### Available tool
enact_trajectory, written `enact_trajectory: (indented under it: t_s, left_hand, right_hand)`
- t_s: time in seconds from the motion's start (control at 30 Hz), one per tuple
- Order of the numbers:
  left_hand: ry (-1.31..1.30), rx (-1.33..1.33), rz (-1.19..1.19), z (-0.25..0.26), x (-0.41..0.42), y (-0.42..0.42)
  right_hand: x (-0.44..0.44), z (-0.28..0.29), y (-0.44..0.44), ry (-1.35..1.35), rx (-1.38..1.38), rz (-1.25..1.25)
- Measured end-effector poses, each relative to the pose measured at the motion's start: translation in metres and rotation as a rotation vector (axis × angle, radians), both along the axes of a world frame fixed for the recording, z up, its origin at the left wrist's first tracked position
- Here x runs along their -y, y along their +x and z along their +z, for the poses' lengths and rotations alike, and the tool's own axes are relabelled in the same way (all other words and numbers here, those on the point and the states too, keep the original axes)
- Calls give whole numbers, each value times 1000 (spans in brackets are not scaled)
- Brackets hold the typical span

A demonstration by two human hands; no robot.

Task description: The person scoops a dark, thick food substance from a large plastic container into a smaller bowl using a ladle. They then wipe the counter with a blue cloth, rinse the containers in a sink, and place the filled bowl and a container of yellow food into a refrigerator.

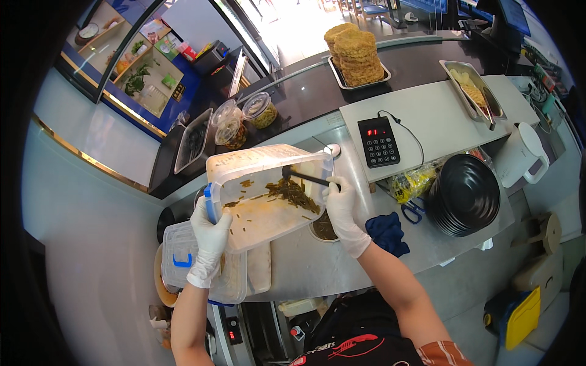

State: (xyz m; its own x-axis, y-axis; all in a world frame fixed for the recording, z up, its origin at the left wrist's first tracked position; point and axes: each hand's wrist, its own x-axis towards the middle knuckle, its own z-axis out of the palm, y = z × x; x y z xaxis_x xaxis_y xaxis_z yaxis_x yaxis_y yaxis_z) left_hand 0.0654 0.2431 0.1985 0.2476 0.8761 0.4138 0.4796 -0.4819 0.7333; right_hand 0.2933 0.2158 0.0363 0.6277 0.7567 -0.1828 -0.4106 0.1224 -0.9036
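Observation:
My gloved left hand [212, 233] grips the left end of a clear plastic food container [256, 224] by its blue latch [210, 203]. The container is tilted, and dark chopped vegetable pieces [293, 194] lie heaped towards its right end, with scraps stuck elsewhere inside. In my gloved right hand [342, 212] is the handle of a black spoon or ladle [311, 177], its head inside the container by the food. Below the container's right end, partly hidden, a round metal pot [324, 228] holds similar dark food.
A lidded clear box [183, 244] stands at lower left. Right of the pot lie a dark blue cloth [388, 233], blue-handled scissors [413, 211] and stacked black bowls [464, 196]. A black keypad device [379, 142] rests on the white shelf [430, 132]. Flat fried cakes [359, 57] are piled on a tray behind.

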Motion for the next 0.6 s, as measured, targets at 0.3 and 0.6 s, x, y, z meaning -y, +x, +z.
enact_trajectory:
  t_s: [0.3, 0.6]
  left_hand:
    - [-33, 9, 32, 2, 3, 3]
    - [194, -95, 0, -15, 33, 8]
  right_hand:
    - [9, 23, -2, -18, -243, 27]
    - [32, -24, -7, -143, -262, 90]
